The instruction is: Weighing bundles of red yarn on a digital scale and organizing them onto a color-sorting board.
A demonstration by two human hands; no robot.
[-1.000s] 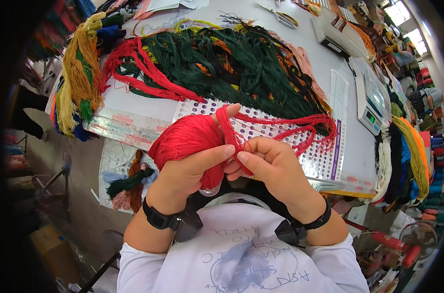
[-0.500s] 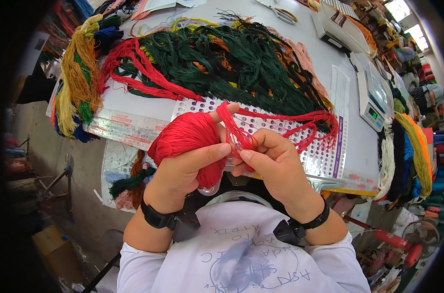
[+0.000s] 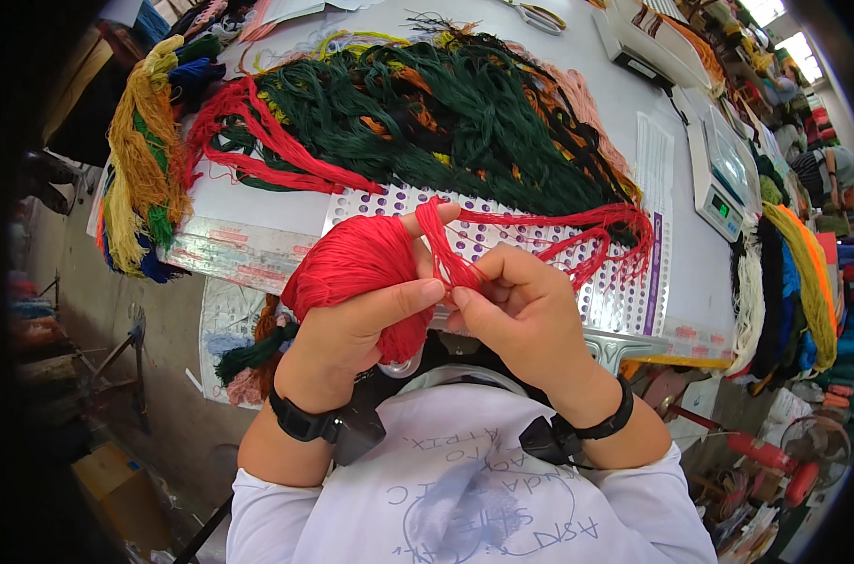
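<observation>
My left hand (image 3: pixel 375 318) is closed around a thick bundle of red yarn (image 3: pixel 357 268), thumb along its right side. A loop of red strands (image 3: pixel 436 237) runs over its raised forefinger. With thumb and fingers pinched together, my right hand (image 3: pixel 530 305) grips the lower part of that loop, just right of the left thumb. The exact hold of its inner fingers is hidden. Beyond the hands, more red strands (image 3: pixel 624 221) lie on the table at the right, and another red hank (image 3: pixel 277 146) lies at the left.
A large heap of dark green yarn (image 3: pixel 465 122) covers the table middle, on a white sheet of purple dots (image 3: pixel 624 301). Hanks hang over the left edge (image 3: pixel 150 141) and the right edge (image 3: pixel 793 273). A digital scale (image 3: pixel 714 179) and scissors (image 3: pixel 540 17) stand farther back.
My right hand has shifted slightly and its fingers have drawn closer together on the red loop. The left hand keeps its hold. The whole view has moved a little.
</observation>
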